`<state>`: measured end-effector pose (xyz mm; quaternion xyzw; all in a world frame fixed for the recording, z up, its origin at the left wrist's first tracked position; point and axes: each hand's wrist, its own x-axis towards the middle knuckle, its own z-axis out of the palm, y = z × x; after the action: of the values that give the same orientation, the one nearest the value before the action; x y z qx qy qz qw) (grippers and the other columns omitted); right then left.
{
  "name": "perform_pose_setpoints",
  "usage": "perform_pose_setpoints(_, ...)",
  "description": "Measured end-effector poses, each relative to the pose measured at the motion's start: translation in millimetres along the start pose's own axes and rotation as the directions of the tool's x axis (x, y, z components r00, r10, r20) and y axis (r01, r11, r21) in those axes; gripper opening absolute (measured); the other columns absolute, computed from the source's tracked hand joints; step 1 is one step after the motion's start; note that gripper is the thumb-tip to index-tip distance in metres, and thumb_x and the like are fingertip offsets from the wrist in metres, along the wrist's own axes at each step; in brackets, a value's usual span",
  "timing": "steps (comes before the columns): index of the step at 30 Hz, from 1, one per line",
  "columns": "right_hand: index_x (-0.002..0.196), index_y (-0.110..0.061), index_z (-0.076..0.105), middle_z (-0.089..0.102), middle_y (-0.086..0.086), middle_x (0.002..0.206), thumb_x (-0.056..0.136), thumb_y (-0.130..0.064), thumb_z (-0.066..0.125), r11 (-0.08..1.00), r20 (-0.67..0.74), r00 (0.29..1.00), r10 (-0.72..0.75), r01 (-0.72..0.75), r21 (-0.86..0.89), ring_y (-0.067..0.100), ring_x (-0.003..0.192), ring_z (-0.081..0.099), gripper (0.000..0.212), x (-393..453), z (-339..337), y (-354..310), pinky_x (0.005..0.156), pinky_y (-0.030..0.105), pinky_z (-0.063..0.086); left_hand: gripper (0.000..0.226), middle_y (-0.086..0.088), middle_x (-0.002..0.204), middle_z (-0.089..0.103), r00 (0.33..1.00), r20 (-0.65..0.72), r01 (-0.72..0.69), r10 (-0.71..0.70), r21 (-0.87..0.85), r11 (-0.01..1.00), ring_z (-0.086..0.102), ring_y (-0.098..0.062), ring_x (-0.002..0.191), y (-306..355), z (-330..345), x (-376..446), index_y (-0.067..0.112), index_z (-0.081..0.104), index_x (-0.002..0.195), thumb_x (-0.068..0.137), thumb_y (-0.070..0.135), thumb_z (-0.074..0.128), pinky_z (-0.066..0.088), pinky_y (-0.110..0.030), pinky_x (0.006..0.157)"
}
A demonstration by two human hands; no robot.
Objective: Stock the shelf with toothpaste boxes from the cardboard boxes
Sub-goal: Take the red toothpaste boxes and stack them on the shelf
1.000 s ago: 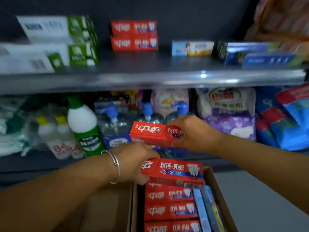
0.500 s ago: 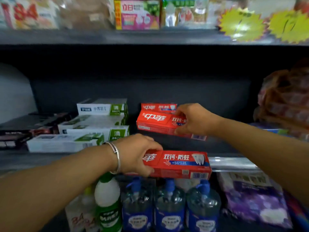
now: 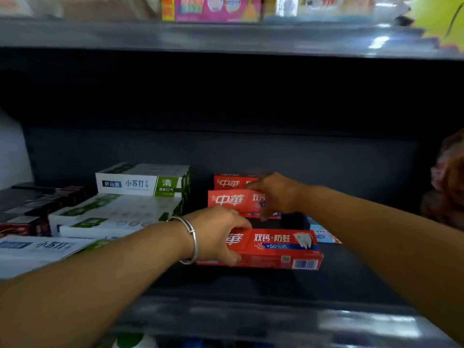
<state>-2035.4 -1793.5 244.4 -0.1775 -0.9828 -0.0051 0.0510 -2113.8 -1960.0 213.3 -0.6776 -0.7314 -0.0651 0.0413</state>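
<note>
- Head view: the left hand (image 3: 216,234) grips the left end of a red toothpaste box (image 3: 276,249), held just above the shelf (image 3: 251,282) near its front edge.
- The right hand (image 3: 276,194) clasps a second red box (image 3: 231,200) farther back, against the red stack (image 3: 231,182) by the back wall.
- White-green boxes (image 3: 140,182) sit to the left.

The right hand (image 3: 275,194) grips a red toothpaste box (image 3: 232,200) against the red stack (image 3: 229,182) far back on the dark shelf (image 3: 351,277). Nearer, the left hand (image 3: 217,236), a silver bracelet (image 3: 191,241) on its wrist, holds a second red box (image 3: 278,248) by its left end. White-and-green boxes (image 3: 140,183) are piled to the left, with dark boxes (image 3: 32,207) beyond them at the far left.
</note>
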Motion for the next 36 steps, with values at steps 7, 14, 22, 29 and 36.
perform_pose_setpoints(7,0.142,-0.029,0.038,0.040,0.006,0.141,0.070,-0.018,0.080,1.000,0.008,1.000,0.001,-0.001,-0.030,0.027,0.131,0.040,0.084,36,31,24,0.108,0.042,0.036,0.057,0.008,0.119,0.058,0.999,0.041,-0.017,0.015,0.032,0.999,0.056,-0.013,0.105,-20,19,30,0.028,0.052,0.125,0.073,0.039,0.072,0.050,-0.032,0.091)
perform_pose_setpoints(14,0.129,-0.016,0.054,0.054,0.011,0.131,0.086,-0.014,0.064,0.998,0.027,0.998,-0.061,0.061,-0.004,0.028,0.119,0.052,0.045,55,53,27,0.101,0.035,0.043,0.050,0.008,0.112,0.060,0.996,0.085,-0.024,0.028,-0.041,0.999,0.058,-0.011,0.098,-33,25,39,0.027,0.057,0.119,0.072,0.034,0.073,0.051,-0.031,0.088)
perform_pose_setpoints(22,0.138,-0.014,0.046,0.045,0.010,0.141,0.090,-0.019,0.060,0.978,-0.060,0.998,-0.023,0.010,-0.207,0.026,0.129,0.043,0.050,74,67,27,0.109,0.037,0.037,0.053,0.006,0.116,0.058,0.993,0.113,-0.031,0.036,-0.044,0.999,0.057,-0.013,0.102,-38,23,44,0.025,0.055,0.122,0.073,0.033,0.073,0.051,-0.032,0.091)
perform_pose_setpoints(29,0.140,-0.021,0.044,0.045,0.008,0.143,0.092,-0.017,0.058,0.987,-0.071,0.997,0.010,-0.021,-0.156,0.026,0.131,0.044,0.050,76,67,28,0.110,0.035,0.035,0.056,0.006,0.120,0.056,0.992,0.124,-0.028,0.033,-0.037,0.999,0.056,-0.012,0.105,-38,24,43,0.025,0.052,0.126,0.075,0.034,0.072,0.050,-0.030,0.093)
perform_pose_setpoints(36,0.142,-0.021,0.040,0.044,0.009,0.144,0.093,-0.021,0.056,0.976,-0.053,0.999,0.003,-0.015,-0.216,0.028,0.131,0.043,0.051,79,69,27,0.110,0.038,0.036,0.054,0.006,0.119,0.058,0.993,0.115,-0.031,0.036,-0.051,0.998,0.057,-0.012,0.105,-36,25,45,0.024,0.054,0.124,0.074,0.033,0.072,0.050,-0.032,0.093)
